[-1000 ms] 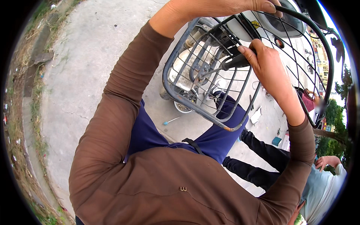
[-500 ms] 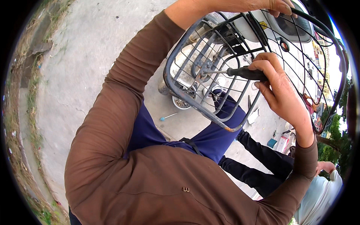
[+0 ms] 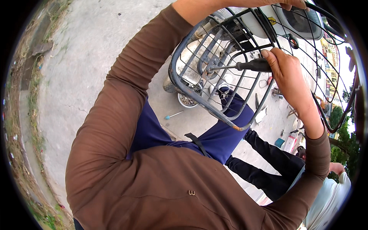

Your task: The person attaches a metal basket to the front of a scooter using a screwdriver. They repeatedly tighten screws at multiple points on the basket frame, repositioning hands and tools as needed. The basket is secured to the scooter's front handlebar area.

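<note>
My right hand is closed around the black handle of a screwdriver, thumb laid along the top. The screwdriver's metal shaft passes through the wires of a dark metal basket, its tip at a small plate with a screw spot on the basket's bottom. Up at the top edge, my left hand is curled over the basket's far rim, partly cut off by the picture. The basket lies tipped on its side, its bottom facing left, against a white vehicle front.
On the concrete below stand a bowl of small metal parts and a blue-handled screwdriver. My knees flank them. To the right are another person's dark-trousered legs and a teal box. A grassy kerb runs along the left.
My right hand has rolled on the screwdriver handle, from fingers over the top to thumb on top. The basket has shifted slightly in the picture; my left hand stays on its rim.
</note>
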The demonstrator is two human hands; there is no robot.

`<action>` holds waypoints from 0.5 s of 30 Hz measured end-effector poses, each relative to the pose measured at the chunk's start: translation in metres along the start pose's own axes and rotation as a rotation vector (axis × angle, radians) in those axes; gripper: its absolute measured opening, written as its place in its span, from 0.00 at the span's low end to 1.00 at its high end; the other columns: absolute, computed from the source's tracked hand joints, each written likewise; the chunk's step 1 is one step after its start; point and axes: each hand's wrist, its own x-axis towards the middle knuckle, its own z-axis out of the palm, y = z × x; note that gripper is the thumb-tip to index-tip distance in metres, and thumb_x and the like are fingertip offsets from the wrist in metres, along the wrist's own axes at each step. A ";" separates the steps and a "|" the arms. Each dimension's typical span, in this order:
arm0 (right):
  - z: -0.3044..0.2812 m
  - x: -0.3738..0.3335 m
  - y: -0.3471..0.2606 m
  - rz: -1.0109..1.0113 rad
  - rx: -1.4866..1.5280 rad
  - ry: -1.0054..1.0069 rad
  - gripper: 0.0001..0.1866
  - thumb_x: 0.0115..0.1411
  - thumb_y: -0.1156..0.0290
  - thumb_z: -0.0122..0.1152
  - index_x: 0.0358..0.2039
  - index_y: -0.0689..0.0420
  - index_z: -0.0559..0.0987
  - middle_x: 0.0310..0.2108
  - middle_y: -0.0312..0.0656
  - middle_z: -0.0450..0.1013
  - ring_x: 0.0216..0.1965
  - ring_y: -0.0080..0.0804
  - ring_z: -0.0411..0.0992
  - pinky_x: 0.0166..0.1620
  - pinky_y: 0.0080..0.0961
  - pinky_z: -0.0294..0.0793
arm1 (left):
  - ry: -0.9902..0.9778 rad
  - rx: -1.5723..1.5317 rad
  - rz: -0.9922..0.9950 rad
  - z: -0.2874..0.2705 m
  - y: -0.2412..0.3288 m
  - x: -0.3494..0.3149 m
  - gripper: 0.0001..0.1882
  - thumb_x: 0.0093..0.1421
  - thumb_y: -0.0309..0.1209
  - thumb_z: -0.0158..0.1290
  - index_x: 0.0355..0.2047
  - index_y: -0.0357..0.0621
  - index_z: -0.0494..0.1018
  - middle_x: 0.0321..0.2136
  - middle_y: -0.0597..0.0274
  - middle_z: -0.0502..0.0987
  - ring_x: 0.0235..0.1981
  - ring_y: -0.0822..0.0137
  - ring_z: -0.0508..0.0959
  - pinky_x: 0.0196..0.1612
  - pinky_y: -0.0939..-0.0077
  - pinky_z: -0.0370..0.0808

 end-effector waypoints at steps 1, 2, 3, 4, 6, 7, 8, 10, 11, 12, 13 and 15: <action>-0.001 0.002 0.000 0.034 0.001 -0.017 0.12 0.63 0.66 0.50 0.36 0.64 0.71 0.32 0.54 0.68 0.30 0.52 0.69 0.32 0.36 0.67 | 0.002 0.011 -0.004 0.001 0.002 0.000 0.13 0.61 0.33 0.52 0.38 0.33 0.76 0.23 0.65 0.76 0.26 0.76 0.72 0.31 0.82 0.70; 0.011 -0.001 0.014 -0.317 0.065 0.193 0.12 0.63 0.66 0.51 0.35 0.64 0.71 0.32 0.54 0.68 0.31 0.52 0.68 0.33 0.37 0.66 | 0.003 0.022 -0.009 0.001 0.005 -0.001 0.13 0.61 0.33 0.52 0.38 0.33 0.76 0.23 0.65 0.76 0.26 0.76 0.72 0.31 0.82 0.69; 0.010 -0.003 0.014 -0.404 0.099 0.211 0.13 0.62 0.65 0.51 0.36 0.64 0.71 0.32 0.54 0.68 0.32 0.52 0.68 0.33 0.36 0.66 | 0.005 0.033 -0.014 0.002 0.007 -0.001 0.13 0.61 0.33 0.52 0.37 0.33 0.76 0.23 0.65 0.76 0.26 0.76 0.72 0.31 0.82 0.69; 0.008 -0.003 0.012 -0.503 0.134 0.228 0.13 0.62 0.65 0.52 0.36 0.64 0.71 0.33 0.54 0.67 0.32 0.51 0.68 0.34 0.36 0.65 | 0.001 0.042 0.005 0.000 0.006 0.000 0.13 0.61 0.33 0.52 0.37 0.33 0.76 0.23 0.65 0.76 0.26 0.76 0.72 0.30 0.82 0.69; 0.006 -0.003 0.010 -0.478 0.144 0.216 0.15 0.63 0.62 0.52 0.35 0.64 0.72 0.29 0.54 0.69 0.30 0.52 0.68 0.32 0.37 0.65 | -0.009 0.061 0.028 -0.002 0.003 0.001 0.13 0.61 0.33 0.51 0.37 0.34 0.76 0.22 0.65 0.76 0.25 0.76 0.72 0.30 0.81 0.69; 0.007 0.000 0.012 -0.320 0.099 0.175 0.16 0.63 0.61 0.51 0.34 0.65 0.72 0.27 0.54 0.69 0.29 0.52 0.68 0.31 0.37 0.65 | -0.016 0.069 0.031 -0.003 0.004 0.002 0.13 0.61 0.34 0.51 0.37 0.34 0.76 0.22 0.65 0.75 0.25 0.76 0.72 0.30 0.81 0.69; 0.008 0.007 0.015 -0.162 0.054 0.133 0.17 0.63 0.60 0.51 0.33 0.65 0.72 0.25 0.54 0.69 0.27 0.53 0.68 0.30 0.37 0.65 | -0.023 0.078 0.020 -0.003 0.005 0.002 0.13 0.61 0.34 0.51 0.37 0.34 0.77 0.22 0.64 0.75 0.25 0.76 0.72 0.30 0.81 0.69; 0.009 0.012 0.020 -0.045 0.017 0.131 0.20 0.64 0.57 0.49 0.31 0.65 0.73 0.18 0.54 0.68 0.24 0.54 0.68 0.28 0.37 0.66 | -0.026 0.090 0.010 -0.003 0.006 0.001 0.13 0.61 0.34 0.51 0.36 0.34 0.77 0.22 0.64 0.75 0.25 0.76 0.72 0.30 0.81 0.69; 0.013 0.009 0.022 -0.179 0.104 0.174 0.18 0.64 0.59 0.49 0.34 0.65 0.74 0.20 0.53 0.70 0.26 0.52 0.70 0.31 0.36 0.68 | -0.022 0.091 0.011 -0.003 0.006 0.001 0.13 0.61 0.34 0.51 0.36 0.34 0.77 0.21 0.64 0.75 0.25 0.76 0.72 0.29 0.81 0.69; 0.016 0.003 0.017 -0.336 0.108 0.264 0.16 0.64 0.61 0.49 0.35 0.64 0.74 0.20 0.52 0.70 0.27 0.52 0.70 0.32 0.35 0.68 | -0.018 0.092 0.012 -0.003 0.006 0.000 0.13 0.61 0.34 0.51 0.36 0.34 0.77 0.21 0.64 0.75 0.25 0.76 0.72 0.29 0.81 0.69; 0.016 0.002 0.016 -0.387 0.107 0.291 0.16 0.64 0.62 0.49 0.35 0.64 0.73 0.20 0.52 0.69 0.28 0.51 0.70 0.32 0.35 0.68 | -0.035 0.099 0.016 -0.004 0.005 0.001 0.13 0.61 0.34 0.52 0.36 0.34 0.77 0.21 0.65 0.75 0.25 0.76 0.72 0.29 0.81 0.69; 0.018 -0.003 0.014 -0.477 0.103 0.344 0.14 0.64 0.63 0.49 0.34 0.63 0.72 0.20 0.51 0.69 0.28 0.51 0.70 0.33 0.35 0.68 | -0.069 0.112 0.024 -0.005 0.001 0.003 0.14 0.61 0.35 0.52 0.35 0.34 0.77 0.21 0.65 0.75 0.24 0.76 0.72 0.29 0.81 0.69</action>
